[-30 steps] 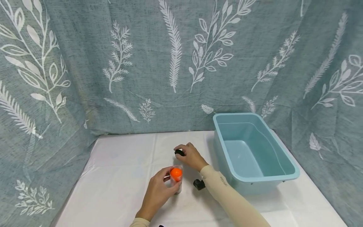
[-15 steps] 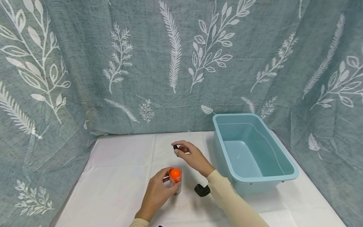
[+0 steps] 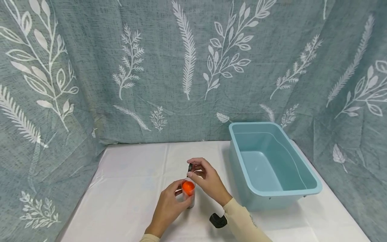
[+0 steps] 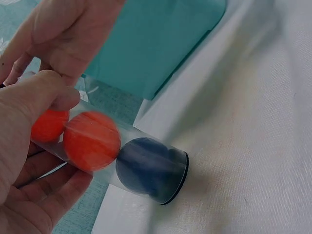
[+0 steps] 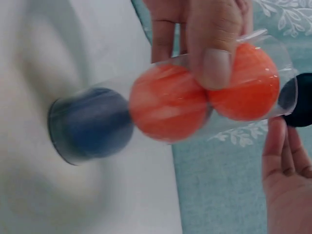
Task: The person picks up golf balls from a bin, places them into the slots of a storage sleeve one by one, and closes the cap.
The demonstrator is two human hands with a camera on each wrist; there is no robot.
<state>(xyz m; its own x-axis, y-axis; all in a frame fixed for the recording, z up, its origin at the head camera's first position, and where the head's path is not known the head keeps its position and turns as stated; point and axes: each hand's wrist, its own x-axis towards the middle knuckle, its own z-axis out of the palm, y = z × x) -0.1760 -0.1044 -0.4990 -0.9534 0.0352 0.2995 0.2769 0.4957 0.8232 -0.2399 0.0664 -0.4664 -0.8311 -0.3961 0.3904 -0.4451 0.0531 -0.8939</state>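
Note:
My left hand (image 3: 170, 203) grips a clear cylindrical tube (image 3: 192, 201) that stands on the white table. Two orange balls (image 5: 168, 103) sit inside it above a dark blue ball (image 5: 100, 122), and the tube's bottom has a dark rim. Just above the tube's top end, my right hand (image 3: 211, 179) pinches a round black cap (image 3: 190, 167) between thumb and fingers. From the right wrist view, the cap overlaps the tube's mouth; whether they touch I cannot tell. The left thumb (image 5: 214, 68) lies across the tube beside the upper orange ball.
A light blue plastic bin (image 3: 242, 156) stands to the right on the white-covered table (image 3: 130, 178). By the right sleeve is a black object (image 3: 217, 220), partly hidden. A grey-green leaf-patterned curtain (image 3: 169, 67) closes off the back and sides.
My right hand has lifted the black cap off the table beyond the tube, turned it on edge and brought it back toward the tube's top. The left hand keeps its grip on the tube.

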